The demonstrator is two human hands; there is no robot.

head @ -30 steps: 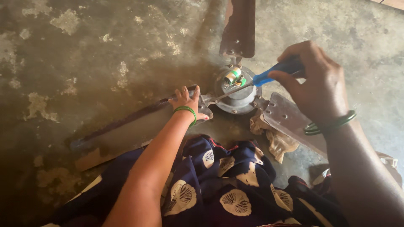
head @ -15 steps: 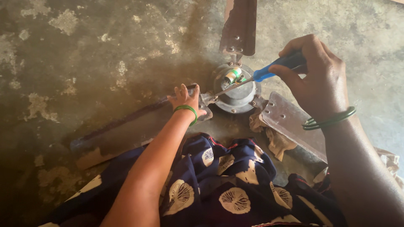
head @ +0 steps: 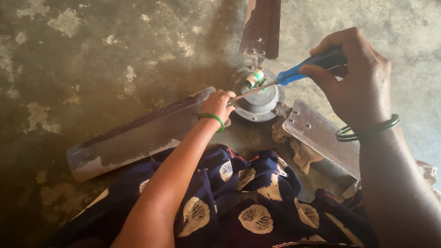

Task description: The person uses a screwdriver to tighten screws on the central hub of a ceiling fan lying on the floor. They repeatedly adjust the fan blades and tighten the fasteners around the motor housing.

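Right hand [head: 356,85] gripping blue screwdriver [head: 294,72]; left hand [head: 218,104] pinching shaft tip near fan hub [head: 259,98]. Hub likely heavy, rigid, greasy; blades giving steadier hold.

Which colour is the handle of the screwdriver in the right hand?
Blue. The screwdriver handle shows best in the head view, gripped by the right hand.

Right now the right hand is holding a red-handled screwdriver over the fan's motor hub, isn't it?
Not quite: in the head view the screwdriver has a blue handle, not red. The right hand does hold it over the fan's motor hub.
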